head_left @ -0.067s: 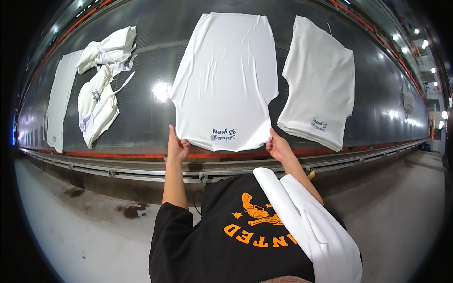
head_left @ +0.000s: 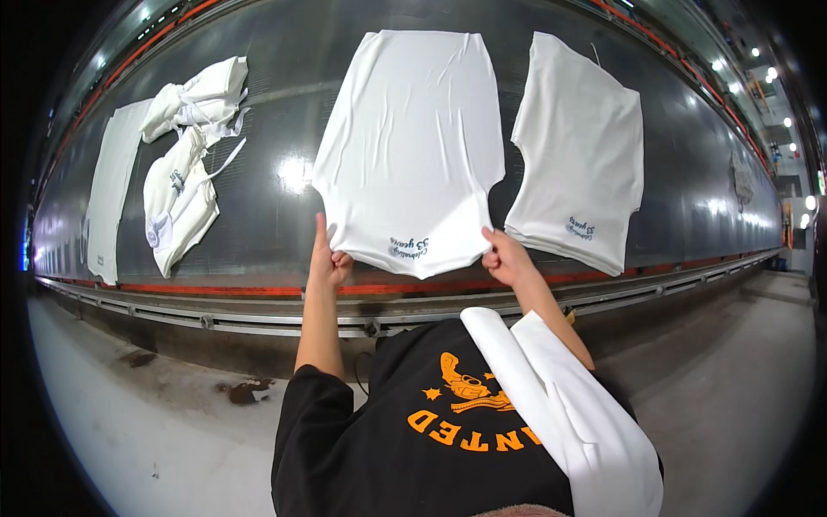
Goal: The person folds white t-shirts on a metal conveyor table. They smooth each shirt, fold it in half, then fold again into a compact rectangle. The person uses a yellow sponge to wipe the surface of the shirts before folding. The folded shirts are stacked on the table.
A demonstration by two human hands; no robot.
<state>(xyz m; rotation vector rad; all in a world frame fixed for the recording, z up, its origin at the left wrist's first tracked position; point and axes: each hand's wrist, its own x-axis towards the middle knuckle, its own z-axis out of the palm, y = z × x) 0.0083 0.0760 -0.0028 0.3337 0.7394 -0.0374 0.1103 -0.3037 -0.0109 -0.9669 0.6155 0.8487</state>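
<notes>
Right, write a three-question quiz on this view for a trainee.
1. True or false: the left grip and the right grip hold the same white fabric piece.

2. Where on that piece is the dark print?
A) Near the edge farthest from the wearer
B) Near the edge closest to the wearer
C) At the exact centre

3. Fill in: the crumpled white bundles lie to the ____ of that piece.

Key: 1. True. 2. B. 3. Left.
</notes>
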